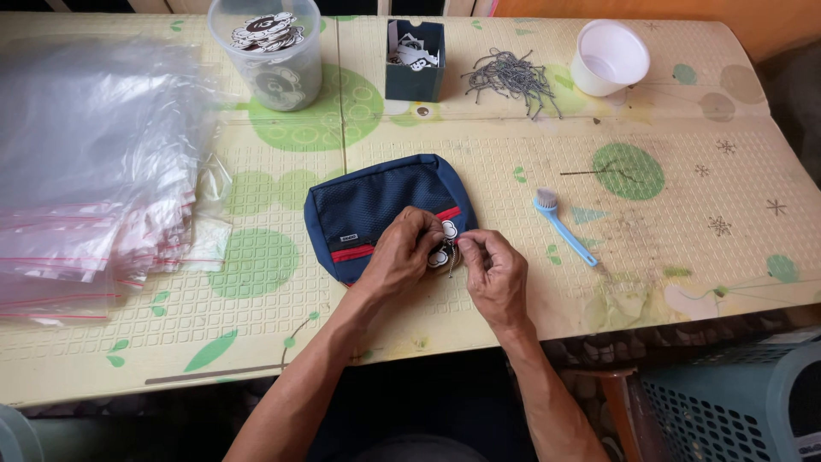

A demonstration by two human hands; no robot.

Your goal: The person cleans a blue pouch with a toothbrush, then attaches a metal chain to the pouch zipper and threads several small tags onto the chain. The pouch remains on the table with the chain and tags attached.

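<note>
Head view: near the worktop's front edge, left hand (400, 254) and right hand (494, 272) pinch a round tag (445, 242) at the blue pouch (368, 210) zipper; threading its string needs fine fingertip grip.

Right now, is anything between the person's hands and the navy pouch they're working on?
Nothing visible. The left hand rests directly on the navy pouch, and the right hand pinches a small white tag at its edge.

The navy pouch (376, 210) with a red zipper lies flat on the table. A small round white tag (448, 231) sits at its right edge.
</note>
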